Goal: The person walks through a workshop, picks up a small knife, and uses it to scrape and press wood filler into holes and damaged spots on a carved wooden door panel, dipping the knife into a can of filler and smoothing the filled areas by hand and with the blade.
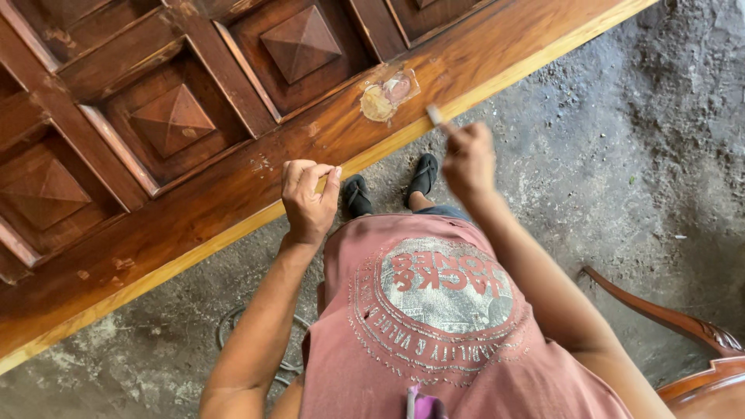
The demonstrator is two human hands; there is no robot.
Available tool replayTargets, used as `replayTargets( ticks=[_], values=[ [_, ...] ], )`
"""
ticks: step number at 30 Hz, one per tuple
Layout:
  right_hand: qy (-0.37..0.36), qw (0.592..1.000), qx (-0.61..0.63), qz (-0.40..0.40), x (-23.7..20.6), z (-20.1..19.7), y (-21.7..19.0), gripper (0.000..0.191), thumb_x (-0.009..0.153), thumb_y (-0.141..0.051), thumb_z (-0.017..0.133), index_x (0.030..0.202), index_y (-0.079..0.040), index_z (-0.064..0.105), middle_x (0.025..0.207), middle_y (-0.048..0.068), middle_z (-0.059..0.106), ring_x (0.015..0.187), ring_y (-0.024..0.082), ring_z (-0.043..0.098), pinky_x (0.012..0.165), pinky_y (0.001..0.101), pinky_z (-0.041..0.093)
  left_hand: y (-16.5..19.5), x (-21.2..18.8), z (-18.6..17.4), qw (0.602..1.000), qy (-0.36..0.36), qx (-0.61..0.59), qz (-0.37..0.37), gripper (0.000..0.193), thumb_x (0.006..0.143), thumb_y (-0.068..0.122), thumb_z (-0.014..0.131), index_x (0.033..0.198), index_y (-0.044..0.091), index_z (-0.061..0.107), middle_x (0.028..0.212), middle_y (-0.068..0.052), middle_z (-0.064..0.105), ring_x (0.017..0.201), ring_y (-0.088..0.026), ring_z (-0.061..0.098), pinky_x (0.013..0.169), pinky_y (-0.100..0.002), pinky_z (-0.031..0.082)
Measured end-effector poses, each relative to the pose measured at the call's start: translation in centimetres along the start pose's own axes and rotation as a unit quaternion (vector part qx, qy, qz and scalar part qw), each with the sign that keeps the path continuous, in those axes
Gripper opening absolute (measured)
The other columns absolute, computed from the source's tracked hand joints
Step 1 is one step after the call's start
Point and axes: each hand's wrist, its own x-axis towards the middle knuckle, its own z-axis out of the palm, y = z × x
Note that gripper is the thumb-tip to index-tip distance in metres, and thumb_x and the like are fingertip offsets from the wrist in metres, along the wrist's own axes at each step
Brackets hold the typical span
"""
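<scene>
Right hand [468, 161] grips a small scraper [436, 117] at one o'clock, near a filler patch [386, 95]; left hand [309, 199], fingers curled, rests on the carved door [233, 167].

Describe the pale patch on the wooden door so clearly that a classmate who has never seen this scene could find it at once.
Start at the big carved wooden door with raised pyramid panels, lying across the top of the view. Follow its plain lower rail rightwards to just beyond the right hand, which holds a small tool. There sits the filler patch: a creamy-pink smear, unlike the glossy brown wood around it.
</scene>
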Motion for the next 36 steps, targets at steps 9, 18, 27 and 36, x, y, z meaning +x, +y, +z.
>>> replayTargets(
  ticks=[9,18,27,36],
  values=[
    [0.003,1.000,0.011,-0.029,0.4,-1.6,2.1,0.033,0.097,-0.001,0.067,0.125,-0.015,0.077,0.103,0.011,0.063,0.099,0.030,0.061,0.085,0.0424,0.053,0.2,-1.0,-0.6,0.999,0.030,-0.005,-0.021,0.014,0.092,0.001,0.073,0.105,0.003,0.067,0.102,-0.014,0.061,0.098,-0.032,0.060,0.089,-0.044,0.049],
    [-0.080,0.962,-0.061,-0.255,2.8,-1.4,3.1,0.040,0.094,0.002,0.067,0.126,-0.020,0.079,0.104,0.009,0.063,0.101,0.027,0.059,0.084,0.0390,0.054,-0.6,-2.2,-1.4,0.999,0.031,0.002,-0.034,0.016,0.093,0.001,0.072,0.108,0.003,0.067,0.106,-0.014,0.061,0.103,-0.032,0.060,0.092,-0.043,0.050],
    [-0.010,0.986,-0.086,-0.139,3.1,-3.2,6.6,0.032,0.098,0.000,0.072,0.126,-0.014,0.079,0.103,0.012,0.060,0.099,0.031,0.057,0.083,0.0395,0.050,-0.1,-2.7,-2.1,0.999,0.029,0.004,-0.027,0.016,0.094,0.001,0.071,0.109,0.003,0.066,0.108,-0.014,0.062,0.104,-0.033,0.060,0.094,-0.044,0.049],
    [-0.074,0.990,0.071,-0.093,-3.2,3.4,-3.9,0.036,0.092,-0.003,0.070,0.127,-0.012,0.076,0.100,0.016,0.061,0.092,0.034,0.062,0.078,0.0429,0.054,0.2,-3.5,-2.0,0.999,0.008,-0.002,-0.045,0.016,0.094,0.001,0.072,0.109,0.003,0.066,0.107,-0.013,0.062,0.103,-0.032,0.060,0.093,-0.044,0.050]
  ],
)
